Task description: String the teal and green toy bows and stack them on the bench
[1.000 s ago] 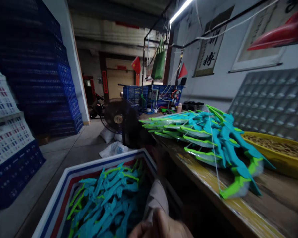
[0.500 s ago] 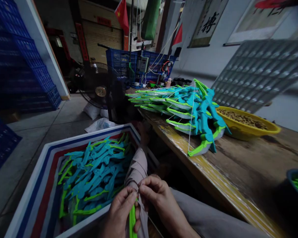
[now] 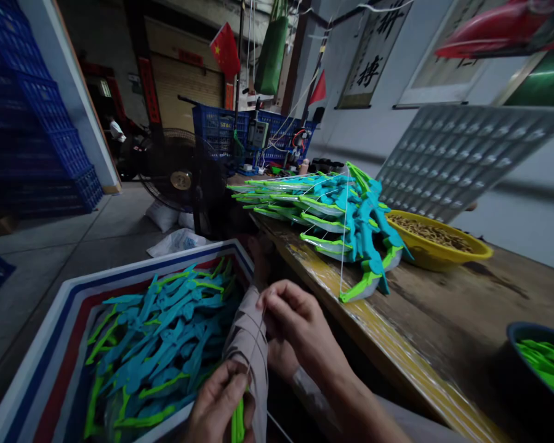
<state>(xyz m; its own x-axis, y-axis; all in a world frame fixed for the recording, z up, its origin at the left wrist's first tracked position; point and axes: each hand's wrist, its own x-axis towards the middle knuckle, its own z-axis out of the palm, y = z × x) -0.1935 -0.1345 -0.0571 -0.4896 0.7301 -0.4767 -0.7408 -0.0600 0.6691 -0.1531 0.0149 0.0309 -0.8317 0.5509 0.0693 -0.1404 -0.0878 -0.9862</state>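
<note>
Near the bottom middle, my left hand (image 3: 221, 397) is closed round a bright green plastic bow limb (image 3: 238, 421), most of which the fingers and the frame edge hide. Above it and to the right, my right hand (image 3: 293, 317) pinches a thin string (image 3: 258, 335), which runs taut down to the green piece. A looser stretch of string shows below my hands. To the left stands a box lined with striped cloth (image 3: 69, 344), holding many blue and green toy bow parts (image 3: 166, 332). On the bench lies a pile of strung toy bows (image 3: 351, 221).
The wooden bench (image 3: 443, 307) runs along my right side. On it are a yellow basin (image 3: 443, 252) of small brownish pieces and a dark tub (image 3: 512, 351) of green parts. A black fan (image 3: 180, 178) and blue crates (image 3: 55, 123) stand farther off.
My right hand has moved up and away from the left, drawing the string out between them. My left hand has dropped slightly, still gripping the green limb. The camera view has shifted a little.
</note>
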